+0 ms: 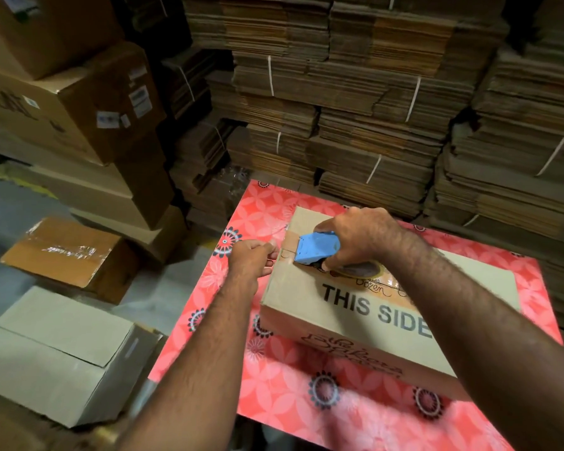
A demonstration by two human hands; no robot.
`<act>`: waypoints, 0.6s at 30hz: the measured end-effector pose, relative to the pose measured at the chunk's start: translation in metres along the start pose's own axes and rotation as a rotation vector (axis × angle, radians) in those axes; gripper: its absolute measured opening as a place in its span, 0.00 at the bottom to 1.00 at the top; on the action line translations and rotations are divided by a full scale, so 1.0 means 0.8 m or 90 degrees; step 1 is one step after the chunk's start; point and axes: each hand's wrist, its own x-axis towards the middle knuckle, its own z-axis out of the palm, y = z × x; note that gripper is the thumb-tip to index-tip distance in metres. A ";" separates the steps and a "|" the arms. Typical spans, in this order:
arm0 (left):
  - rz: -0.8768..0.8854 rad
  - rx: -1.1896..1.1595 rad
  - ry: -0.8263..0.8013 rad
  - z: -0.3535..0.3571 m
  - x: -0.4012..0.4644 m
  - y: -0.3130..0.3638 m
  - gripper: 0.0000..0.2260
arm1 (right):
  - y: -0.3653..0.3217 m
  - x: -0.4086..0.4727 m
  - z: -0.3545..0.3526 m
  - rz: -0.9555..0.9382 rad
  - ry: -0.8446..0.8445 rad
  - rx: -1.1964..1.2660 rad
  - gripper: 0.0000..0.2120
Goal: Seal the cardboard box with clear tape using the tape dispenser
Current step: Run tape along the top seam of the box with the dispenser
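Closed cardboard box (355, 314) sits mid-bench on the pink floral cover (274, 379), stiff-sided and probably light enough to skid. The left hand (253, 260) pinches at its far-left edge, likely the tape end, while the right hand (355, 236) is wrapped round the blue tape dispenser (318, 249) pressed on the lid. Film's slippery and clingy, so hold the rigid dispenser by its handle.

Closed brown cardboard box (355, 307), printed "THIS SIDE", lies flat at centre; blue tape dispenser (318, 249) with clear tape roll (360, 270) rests on its top toward 11 o'clock
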 end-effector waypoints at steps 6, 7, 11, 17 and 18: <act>-0.052 0.021 -0.001 0.002 0.000 -0.005 0.13 | -0.005 0.005 0.007 -0.004 0.029 -0.015 0.37; -0.061 0.053 0.005 -0.001 -0.003 -0.003 0.15 | -0.005 0.005 0.007 -0.004 0.031 -0.015 0.37; 0.157 0.261 0.158 -0.008 -0.028 0.007 0.09 | -0.006 0.006 0.007 -0.007 0.024 -0.024 0.37; 0.393 0.346 -0.044 0.013 -0.074 0.007 0.22 | -0.003 0.004 0.007 -0.034 0.026 -0.002 0.37; 0.407 0.382 -0.064 0.013 -0.077 0.001 0.24 | -0.002 0.004 0.008 -0.042 0.031 0.005 0.36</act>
